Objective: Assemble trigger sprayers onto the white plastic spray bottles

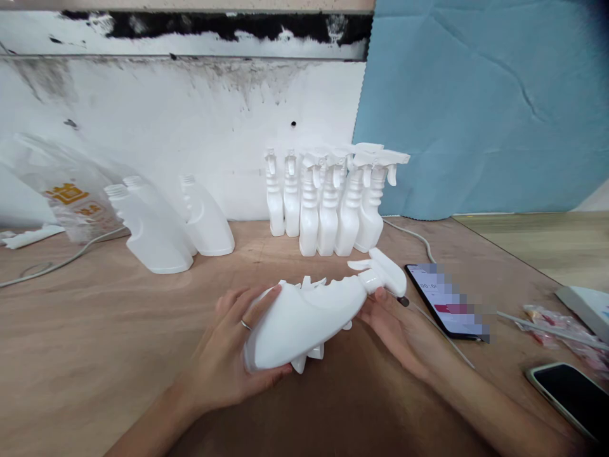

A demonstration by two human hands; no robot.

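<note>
A white spray bottle (304, 320) lies tilted across the middle, its base at the left and its trigger head (387, 273) at the upper right. My left hand (238, 343) is wrapped round the base end, a ring on one finger. At the neck, just under the trigger head, my right hand (387, 327) has its fingers closed on the bottle. Loose white trigger parts (314, 350) show partly beneath and behind the bottle; the rest of them is hidden by it.
Several capped spray bottles (328, 216) stand by the wall. Three headless bottles (212, 222) stand at the left, near a clear plastic bag (71, 197). At the right lie a lit phone (435, 295), a dark phone (573, 393), a cable (419, 235) and red-and-clear packets (561, 330).
</note>
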